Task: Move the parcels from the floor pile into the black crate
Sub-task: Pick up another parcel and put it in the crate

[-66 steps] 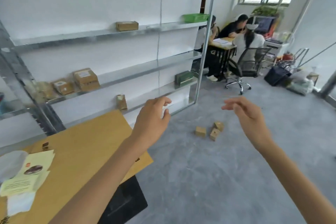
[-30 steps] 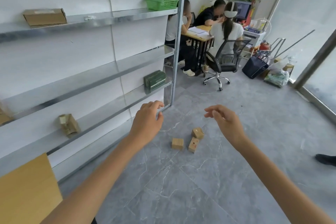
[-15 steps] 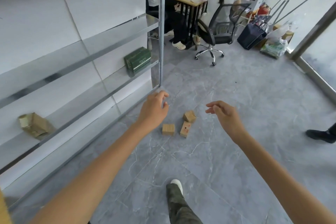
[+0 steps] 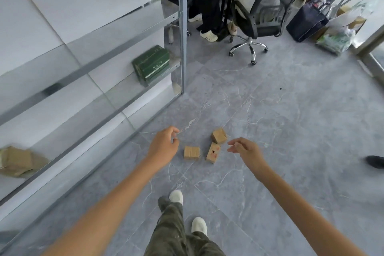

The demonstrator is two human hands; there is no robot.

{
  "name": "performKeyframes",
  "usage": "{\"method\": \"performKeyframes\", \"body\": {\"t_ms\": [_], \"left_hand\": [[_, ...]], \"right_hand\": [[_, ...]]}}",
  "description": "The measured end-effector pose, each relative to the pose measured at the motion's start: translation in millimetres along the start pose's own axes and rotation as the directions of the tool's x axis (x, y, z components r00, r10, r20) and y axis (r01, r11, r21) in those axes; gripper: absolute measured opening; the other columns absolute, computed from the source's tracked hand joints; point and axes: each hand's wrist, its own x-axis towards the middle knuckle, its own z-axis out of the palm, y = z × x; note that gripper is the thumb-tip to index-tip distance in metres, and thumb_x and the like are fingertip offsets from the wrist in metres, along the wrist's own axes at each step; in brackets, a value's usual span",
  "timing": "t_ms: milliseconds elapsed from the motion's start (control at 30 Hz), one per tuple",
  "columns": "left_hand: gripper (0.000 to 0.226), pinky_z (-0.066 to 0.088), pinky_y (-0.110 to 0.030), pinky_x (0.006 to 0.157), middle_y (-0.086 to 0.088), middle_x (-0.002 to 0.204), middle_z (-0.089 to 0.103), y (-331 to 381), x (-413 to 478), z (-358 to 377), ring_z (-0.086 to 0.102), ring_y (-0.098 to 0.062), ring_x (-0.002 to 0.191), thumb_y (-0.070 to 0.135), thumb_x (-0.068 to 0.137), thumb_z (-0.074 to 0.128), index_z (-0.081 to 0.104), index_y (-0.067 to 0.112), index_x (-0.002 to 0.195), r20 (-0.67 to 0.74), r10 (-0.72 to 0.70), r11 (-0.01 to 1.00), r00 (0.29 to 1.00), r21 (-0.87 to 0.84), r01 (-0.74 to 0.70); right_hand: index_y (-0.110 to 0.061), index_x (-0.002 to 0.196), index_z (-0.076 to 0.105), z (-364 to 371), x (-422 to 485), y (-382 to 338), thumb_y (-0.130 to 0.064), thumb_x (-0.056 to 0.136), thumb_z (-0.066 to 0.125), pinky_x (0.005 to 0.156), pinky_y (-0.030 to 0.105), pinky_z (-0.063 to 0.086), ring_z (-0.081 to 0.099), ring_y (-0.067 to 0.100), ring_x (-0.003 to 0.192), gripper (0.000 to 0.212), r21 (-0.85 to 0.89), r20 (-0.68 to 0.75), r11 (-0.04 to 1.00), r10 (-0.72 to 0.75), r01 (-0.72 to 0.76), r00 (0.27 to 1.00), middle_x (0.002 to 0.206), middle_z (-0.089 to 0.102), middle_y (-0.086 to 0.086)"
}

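The left hand (image 4: 164, 147) and right hand (image 4: 247, 151) are hovering above the grey floor (image 4: 291, 122), their fingers (image 4: 234, 143) loosely curled and grasping nothing. Three small cardboard parcels (image 4: 191, 152) are lying on the floor between the two sets of fingers, untouched.

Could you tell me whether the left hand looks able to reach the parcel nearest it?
Probably yes: the left hand hangs open beside that parcel, not yet touching, with nothing between them but bare floor; its height above the floor is unclear.
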Motion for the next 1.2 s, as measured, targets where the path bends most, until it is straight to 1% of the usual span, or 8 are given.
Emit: {"method": "performKeyframes", "body": {"t_ms": [100,333,533,600,800,967,1100,1200], "left_hand": [[0.027,0.046,-0.035,0.092,-0.006,0.119,0.060,-16.7,45.8,-1.9,0.056,-0.020,0.109,0.011,0.093,0.046,0.055,0.012,0.119,0.050,-0.056,0.998,0.997,-0.001,0.056],[0.028,0.044,-0.031,0.088,-0.007,0.114,0.061,-59.3,152.2,-5.6,0.057,-0.021,0.105,0.011,0.092,0.046,0.055,0.011,0.118,0.174,-0.108,0.994,0.979,0.021,0.106],[0.027,0.043,-0.028,0.086,-0.007,0.118,0.063,-148.3,245.3,56.3,0.058,-0.022,0.108,0.012,0.092,0.046,0.058,0.011,0.117,0.268,-0.266,0.964,0.926,0.077,0.255],[0.030,0.041,-0.026,0.089,-0.010,0.121,0.062,-194.8,273.0,100.7,0.058,-0.023,0.110,0.011,0.092,0.045,0.057,0.010,0.120,0.326,-0.325,0.946,0.888,0.112,0.305],[0.042,0.038,-0.028,0.098,-0.015,0.135,0.052,-350.8,367.5,286.7,0.049,-0.027,0.124,0.006,0.093,0.040,0.046,0.004,0.134,0.477,-0.456,0.885,0.751,0.156,0.439],[0.061,0.027,-0.030,0.113,-0.013,0.154,0.025,-464.5,423.3,434.2,0.028,-0.025,0.141,0.004,0.093,0.040,0.017,0.007,0.149,0.661,-0.467,0.852,0.587,0.160,0.498],[0.072,0.023,-0.033,0.116,-0.008,0.158,0.011,-509.9,448.4,495.0,0.017,-0.025,0.145,0.003,0.093,0.046,0.004,0.011,0.151,0.764,-0.442,0.839,0.470,0.167,0.517],[0.064,0.029,-0.030,0.108,-0.005,0.154,0.025,-510.0,456.2,503.8,0.027,-0.022,0.140,-0.010,0.090,0.042,0.023,0.012,0.147,0.809,-0.439,0.709,0.390,0.045,0.703]], "right_hand": [[-0.010,0.097,0.064,19.4,41.1,-1.6,-0.007,0.097,0.038,0.071,0.023,0.043,0.061,0.019,0.087,0.026,0.028,0.042,0.995,0.095,-0.096,0.995,0.086,0.070,0.004],[-0.007,0.094,0.063,65.2,134.4,-6.3,-0.004,0.097,0.036,0.071,0.024,0.043,0.058,0.021,0.084,0.027,0.086,0.049,0.930,0.355,-0.358,0.934,0.091,0.067,0.010],[-0.005,0.098,0.064,126.5,239.7,59.7,-0.001,0.094,0.039,0.072,0.029,0.043,0.056,0.023,0.085,0.026,0.074,0.057,0.857,0.508,-0.511,0.860,0.098,0.063,0.014],[0.000,0.110,0.062,156.8,280.5,102.1,0.001,0.094,0.039,0.072,0.027,0.043,0.054,0.023,0.087,0.029,0.044,0.084,0.827,0.555,-0.560,0.827,0.099,0.060,0.012],[0.001,0.128,0.053,256.7,419.8,269.4,0.001,0.097,0.037,0.100,0.037,0.040,0.049,0.030,0.112,0.035,-0.063,0.119,0.798,0.603,-0.600,0.789,0.132,0.049,0.019],[-0.013,0.141,0.040,324.4,507.9,407.3,0.000,0.091,0.040,0.116,0.047,0.022,0.022,0.035,0.138,0.051,-0.209,0.209,0.781,0.623,-0.588,0.754,0.149,0.025,0.015],[-0.009,0.151,0.017,358.2,545.9,462.5,0.006,0.092,0.036,0.119,0.042,0.017,0.014,0.030,0.145,0.064,-0.090,0.398,0.737,0.643,-0.670,0.654,0.157,0.015,0.013],[-0.009,0.146,0.027,370.9,556.1,464.2,0.016,0.089,0.030,0.113,0.041,0.024,0.034,0.026,0.131,0.062,0.056,0.466,0.690,0.622,-0.722,0.630,0.148,0.031,0.014]]}}
